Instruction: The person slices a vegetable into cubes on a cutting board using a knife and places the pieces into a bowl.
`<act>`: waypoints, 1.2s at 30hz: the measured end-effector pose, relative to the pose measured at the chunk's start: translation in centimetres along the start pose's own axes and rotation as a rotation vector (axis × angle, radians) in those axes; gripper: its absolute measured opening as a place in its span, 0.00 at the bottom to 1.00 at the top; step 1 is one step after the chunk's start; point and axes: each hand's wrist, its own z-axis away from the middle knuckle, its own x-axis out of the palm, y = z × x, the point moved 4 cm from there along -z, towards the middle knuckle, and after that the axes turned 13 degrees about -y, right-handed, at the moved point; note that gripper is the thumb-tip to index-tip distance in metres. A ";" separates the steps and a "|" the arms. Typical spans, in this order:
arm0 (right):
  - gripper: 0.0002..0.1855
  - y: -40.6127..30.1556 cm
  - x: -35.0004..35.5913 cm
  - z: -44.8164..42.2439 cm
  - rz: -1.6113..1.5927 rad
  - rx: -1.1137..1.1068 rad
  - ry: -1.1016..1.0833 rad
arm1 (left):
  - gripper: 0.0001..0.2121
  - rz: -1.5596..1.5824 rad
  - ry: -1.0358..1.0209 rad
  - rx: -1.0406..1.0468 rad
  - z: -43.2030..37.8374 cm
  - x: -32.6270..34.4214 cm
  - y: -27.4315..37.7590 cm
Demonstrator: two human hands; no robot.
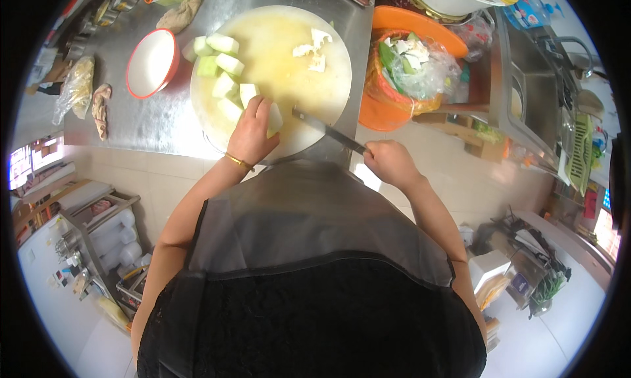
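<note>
My left hand (250,132), with a gold-coloured bracelet at the wrist, holds a piece of pale green gourd (275,120) down on a round cutting board (268,33). My right hand (393,162) grips the handle of a knife (336,135). Its blade lies over the board's right side, a little apart from the held piece. Several thick gourd chunks (225,86) are grouped along the board's left edge, close to my left fingers. White pithy scraps (314,49) sit at the board's upper right. The palm side of my left hand is hidden.
Left of the board stands a red-rimmed white bowl (152,65) on the steel counter (118,119). Crumpled cloths (180,14) lie nearby. At right, an orange bin (383,116) holds a bag of peelings, with a steel sink (530,65) beyond.
</note>
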 end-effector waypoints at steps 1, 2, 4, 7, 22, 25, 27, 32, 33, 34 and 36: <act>0.09 0.5 0.0 -0.1 0.031 -0.014 0.007 | 0.30 -0.031 0.006 0.014 0.2 0.1 -0.2; 0.09 1.3 0.2 -0.5 0.063 -0.027 0.015 | 0.30 -0.054 -0.012 0.000 0.2 0.2 -0.4; 0.09 2.2 -0.3 -1.9 0.164 -0.015 0.051 | 0.31 -0.102 -0.051 -0.035 0.1 0.2 -0.5; 0.07 2.7 -2.1 -4.7 0.379 0.023 0.171 | 0.33 -0.148 0.041 -0.021 -0.1 -0.8 1.4; 0.12 7.6 -8.6 -3.1 0.353 -0.346 0.430 | 0.27 0.275 -0.108 0.232 -7.8 2.4 2.8; 0.09 12.5 -9.0 -5.6 -0.220 -0.059 0.185 | 0.26 0.729 0.302 -0.216 -7.5 4.2 1.2; 0.10 13.2 -9.0 -9.0 -0.804 0.146 0.028 | 0.27 0.485 0.428 -0.350 -8.5 6.2 0.5; 0.10 11.5 -10.3 -14.6 -1.037 0.166 -0.135 | 0.31 0.206 0.461 -0.392 -10.7 7.0 1.3; 0.10 11.5 -10.5 -15.1 -1.017 0.158 -0.191 | 0.31 0.203 0.468 -0.391 -11.1 6.7 1.5; 0.10 11.8 -10.6 -15.6 -0.997 0.151 -0.246 | 0.31 0.210 0.475 -0.391 -11.5 6.4 1.7; 0.10 12.2 -10.6 -16.0 -0.905 0.149 -0.384 | 0.32 0.224 0.485 -0.391 -12.2 5.8 1.8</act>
